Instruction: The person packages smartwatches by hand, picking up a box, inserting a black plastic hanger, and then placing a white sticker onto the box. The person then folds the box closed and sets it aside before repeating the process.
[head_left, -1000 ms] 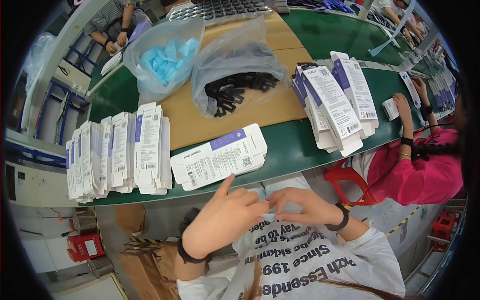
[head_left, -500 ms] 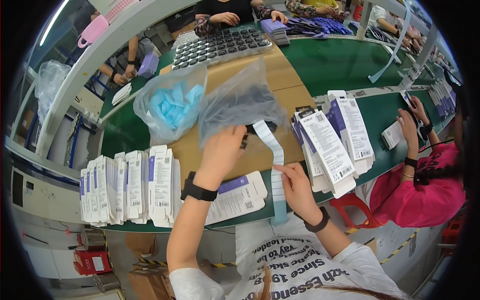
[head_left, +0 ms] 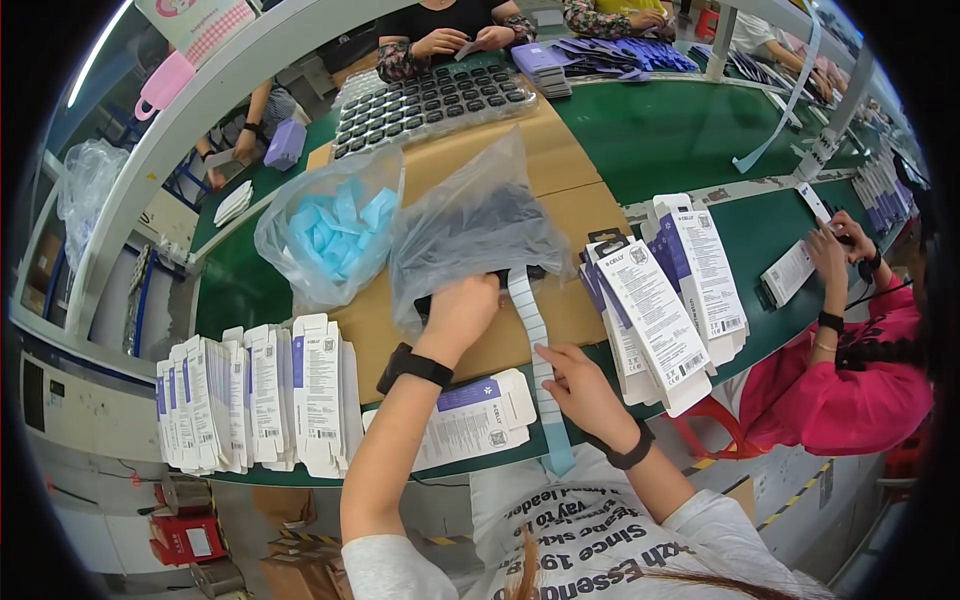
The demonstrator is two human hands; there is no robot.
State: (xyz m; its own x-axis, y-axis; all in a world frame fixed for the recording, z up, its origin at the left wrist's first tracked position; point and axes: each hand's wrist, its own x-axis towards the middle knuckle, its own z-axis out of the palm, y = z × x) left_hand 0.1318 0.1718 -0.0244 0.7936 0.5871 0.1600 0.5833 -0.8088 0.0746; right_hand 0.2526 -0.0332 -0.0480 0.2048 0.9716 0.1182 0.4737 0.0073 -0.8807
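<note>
My left hand [head_left: 463, 312] reaches into the mouth of a grey translucent plastic bag [head_left: 465, 235] full of dark items; its fingers are hidden there. Beside it, a long strip of light-blue stickers [head_left: 528, 315] runs from the bag's mouth down over the table edge. My right hand [head_left: 588, 393] holds the strip's right edge with thumb and index finger. Beneath my left forearm, a flat white-and-purple box [head_left: 465, 425] lies on the table. A brown cardboard sheet [head_left: 575, 210] lies under the bag.
Left of the bag sits a clear bag of light-blue pieces [head_left: 340, 235]. Rows of upright flat boxes [head_left: 320, 390] stand at the near left, and stacked boxes [head_left: 650, 320] at the right. A tray of black parts [head_left: 430, 105] lies ahead. A co-worker's hands [head_left: 840, 245] work at far right.
My left hand has gone from above the bag's opening down into it, its fingers now covered. My right hand has shifted slightly lower along the strip.
</note>
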